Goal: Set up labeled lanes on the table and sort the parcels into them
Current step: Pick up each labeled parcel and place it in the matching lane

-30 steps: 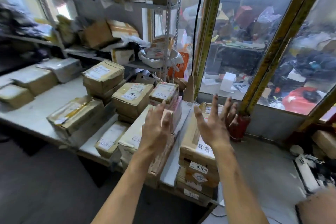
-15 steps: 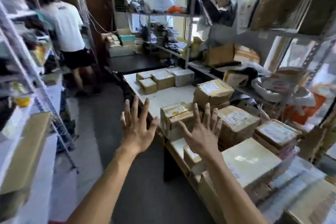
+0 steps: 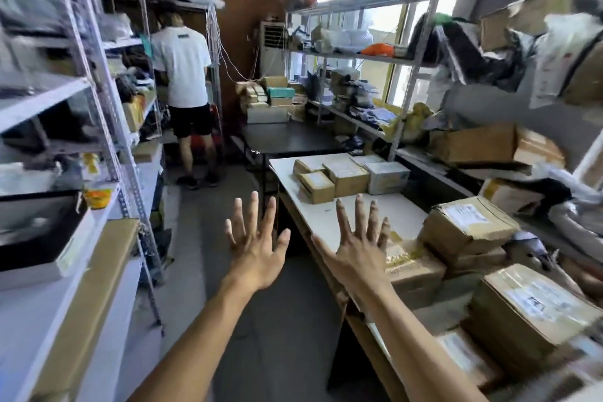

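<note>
White bench (image 3: 329,215) along a shelved storeroom aisle: cardboard parcels (image 3: 346,174) grouped at its far end, more stacked at its near right edge. Left hand (image 3: 256,254) and right hand (image 3: 360,254) raised, grips apart, empty. View has swung left since earlier.

nothing readable anywhere. white shipping labels on the brown parcels (image 3: 470,225) at right of the frame, print too blurred to make out. small dark mark on the back of the white t-shirt (image 3: 181,65) at upper left, illegible too.
</note>
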